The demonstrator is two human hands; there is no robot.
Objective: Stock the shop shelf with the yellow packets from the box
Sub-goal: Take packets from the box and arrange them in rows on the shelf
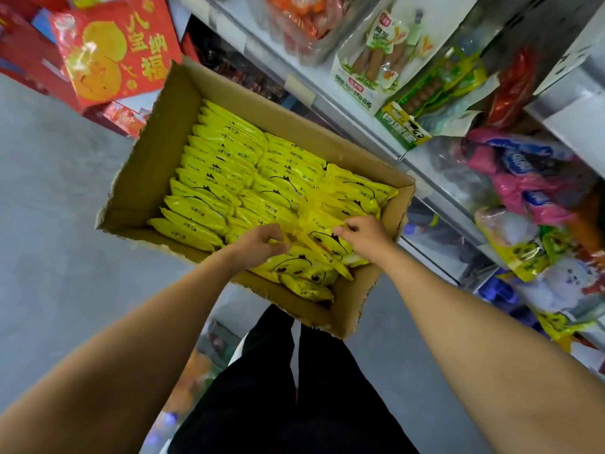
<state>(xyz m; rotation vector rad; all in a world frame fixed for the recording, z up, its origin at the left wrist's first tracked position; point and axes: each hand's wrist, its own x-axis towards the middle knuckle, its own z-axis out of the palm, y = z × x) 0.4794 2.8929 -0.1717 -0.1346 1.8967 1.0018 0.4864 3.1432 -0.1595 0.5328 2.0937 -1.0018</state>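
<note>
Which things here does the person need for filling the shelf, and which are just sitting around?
For the job:
yellow packets
cardboard box
left hand and right hand, both gripping packets
shop shelf

Just sitting around:
red gift box
sausage packs
pink bags

Yellow packets (209, 191) printed with black lettering and a black curved face motif, ranked in a plain brown cardboard box (137, 178) on a grey floor (49, 191). Beyond the fingers (347, 228), a red carton (114, 50) with gold characters and yellow discs. Right of the fingers, a silver-grey shelf (422, 165) with green-and-white, red, and pink-and-blue packs; nearer, black trousers (294, 388).
</note>
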